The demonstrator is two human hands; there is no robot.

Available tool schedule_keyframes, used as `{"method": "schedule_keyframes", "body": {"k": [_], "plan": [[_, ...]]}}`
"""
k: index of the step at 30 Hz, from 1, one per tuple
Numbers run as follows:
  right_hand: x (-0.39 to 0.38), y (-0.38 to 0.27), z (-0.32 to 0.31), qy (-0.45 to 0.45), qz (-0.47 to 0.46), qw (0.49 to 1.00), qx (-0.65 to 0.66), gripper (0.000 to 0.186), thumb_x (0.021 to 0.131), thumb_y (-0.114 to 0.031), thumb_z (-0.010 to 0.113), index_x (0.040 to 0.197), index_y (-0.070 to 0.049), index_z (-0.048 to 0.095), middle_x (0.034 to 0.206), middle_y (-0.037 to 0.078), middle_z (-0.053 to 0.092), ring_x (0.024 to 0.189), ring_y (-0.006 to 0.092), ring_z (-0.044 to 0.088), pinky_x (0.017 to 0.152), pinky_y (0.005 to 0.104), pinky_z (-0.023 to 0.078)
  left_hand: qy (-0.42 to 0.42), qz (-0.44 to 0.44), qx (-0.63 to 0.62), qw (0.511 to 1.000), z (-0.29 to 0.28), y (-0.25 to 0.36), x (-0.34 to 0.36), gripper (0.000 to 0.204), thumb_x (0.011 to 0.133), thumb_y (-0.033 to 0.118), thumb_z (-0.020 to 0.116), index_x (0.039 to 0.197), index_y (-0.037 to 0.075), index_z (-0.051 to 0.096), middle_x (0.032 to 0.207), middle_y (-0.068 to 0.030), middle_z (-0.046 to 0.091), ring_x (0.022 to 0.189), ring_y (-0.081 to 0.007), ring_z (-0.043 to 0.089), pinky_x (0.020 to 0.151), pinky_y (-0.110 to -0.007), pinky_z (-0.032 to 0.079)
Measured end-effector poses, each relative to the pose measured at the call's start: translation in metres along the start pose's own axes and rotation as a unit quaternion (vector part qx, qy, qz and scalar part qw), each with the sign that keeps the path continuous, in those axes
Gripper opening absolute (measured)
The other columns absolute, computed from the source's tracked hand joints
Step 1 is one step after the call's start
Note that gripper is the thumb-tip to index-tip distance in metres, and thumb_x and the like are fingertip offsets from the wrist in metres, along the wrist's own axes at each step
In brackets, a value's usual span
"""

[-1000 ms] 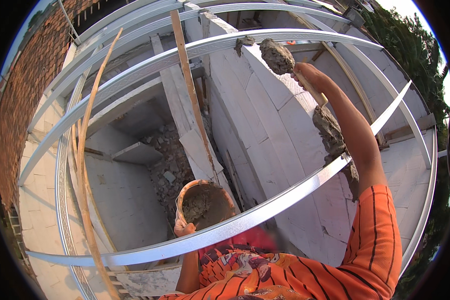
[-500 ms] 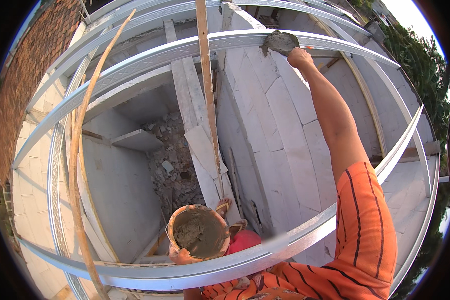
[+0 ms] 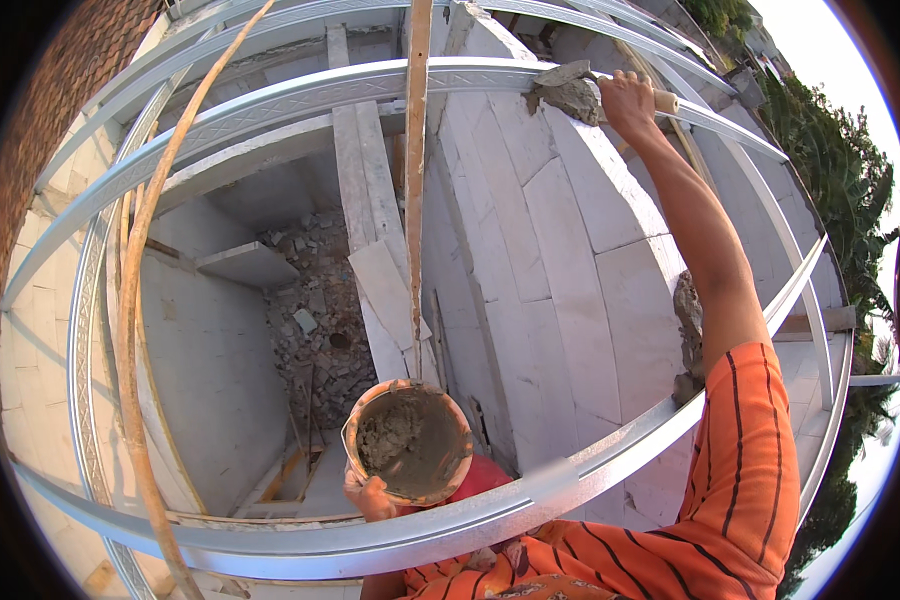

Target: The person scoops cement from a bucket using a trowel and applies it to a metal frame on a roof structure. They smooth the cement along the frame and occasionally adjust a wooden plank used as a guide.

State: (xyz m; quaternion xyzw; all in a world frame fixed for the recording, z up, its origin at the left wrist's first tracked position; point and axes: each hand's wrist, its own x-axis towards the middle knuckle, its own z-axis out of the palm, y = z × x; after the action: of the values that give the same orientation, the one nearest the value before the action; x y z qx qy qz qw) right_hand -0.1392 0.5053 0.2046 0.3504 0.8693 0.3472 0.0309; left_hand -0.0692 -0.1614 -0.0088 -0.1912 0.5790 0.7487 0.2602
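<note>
Right hand (image 3: 625, 100), at the upper right of the frame, is extended at full arm's length with the fingers wrapped tight around the pale wooden handle of a steel trowel (image 3: 570, 75). The trowel blade carries a lump of wet grey mortar (image 3: 570, 100), which rests against the top edge of the wall of white lightweight blocks (image 3: 570, 260) just under a curved galvanised steel rail (image 3: 300, 100).

Left hand (image 3: 370, 492), at the lower centre of the frame, grips the near rim of a round orange-rimmed bucket (image 3: 410, 440); the fingers are closed on the rim, though only the knuckles and thumb are visible. The bucket is held upright, partly filled with grey mortar, and sits just above a second galvanised steel rail (image 3: 530, 500) that sweeps across the lower frame.

A thin wooden lath (image 3: 416, 180) stands nearly vertical in the centre, its lower end reaching down to the bucket. A long bent bamboo strip (image 3: 135, 330) runs down the left side. Below, at centre left, a floor of grey rubble (image 3: 315, 320) lies between the block walls. A red brick wall (image 3: 60, 90) occupies the upper left. The person wears an orange striped sleeve (image 3: 750, 470). A smear of mortar (image 3: 688, 320) clings to the wall face beside the forearm.
</note>
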Motion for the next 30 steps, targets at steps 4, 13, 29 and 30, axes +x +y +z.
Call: {"method": "schedule_keyframes", "body": {"k": [4, 13, 29, 30], "plan": [[0.027, -0.012, 0.015, 0.017, -0.073, 0.992, -0.099, 0.015, 0.084, -0.013, 0.058, 0.091, -0.012, 0.072, 0.098, 0.006, 0.067, 0.098, 0.0217, 0.063, 0.086, 0.0398, 0.046, -0.026, 0.007, -0.006, 1.000, -0.018, -0.009, 0.015, 0.062, 0.051, -0.009, 0.040, 0.110, -0.013, 0.057, 0.102, -0.0127, 0.062, 0.086, -0.0188, 0.063, 0.075, -0.027, 0.052], [-0.017, 0.042, 0.034, 0.002, -0.120, 0.985, -0.125, 0.021, 0.085, -0.013, 0.059, 0.103, -0.012, 0.068, 0.112, 0.005, 0.063, 0.112, 0.0221, 0.057, 0.092, 0.0425, 0.043, 0.031, 0.032, 0.023, 0.999, -0.015, 0.006, 0.020, 0.063, 0.054, -0.011, 0.038, 0.114, -0.013, 0.055, 0.106, -0.0135, 0.061, 0.089, -0.0208, 0.063, 0.078, -0.030, 0.054], [-0.045, 0.045, 0.038, -0.194, 0.154, 0.953, 0.175, 0.029, 0.079, -0.018, 0.059, 0.105, -0.010, 0.068, 0.108, 0.013, 0.068, 0.104, 0.0301, 0.065, 0.086, 0.0443, 0.049, 0.003, 0.022, 0.011, 1.000, -0.001, 0.017, 0.015, 0.060, 0.053, -0.008, 0.040, 0.110, -0.012, 0.056, 0.103, -0.0131, 0.062, 0.086, -0.0205, 0.063, 0.076, -0.028, 0.052], [-0.057, 0.047, 0.036, -0.199, 0.152, 0.953, 0.171, 0.029, 0.078, -0.018, 0.060, 0.106, -0.011, 0.068, 0.108, 0.013, 0.068, 0.104, 0.0303, 0.065, 0.086, 0.0445, 0.049, 0.006, 0.020, 0.009, 1.000, 0.003, 0.015, 0.016, 0.058, 0.053, -0.009, 0.040, 0.109, -0.012, 0.057, 0.102, -0.0127, 0.062, 0.085, -0.0201, 0.063, 0.075, -0.028, 0.052]]}}
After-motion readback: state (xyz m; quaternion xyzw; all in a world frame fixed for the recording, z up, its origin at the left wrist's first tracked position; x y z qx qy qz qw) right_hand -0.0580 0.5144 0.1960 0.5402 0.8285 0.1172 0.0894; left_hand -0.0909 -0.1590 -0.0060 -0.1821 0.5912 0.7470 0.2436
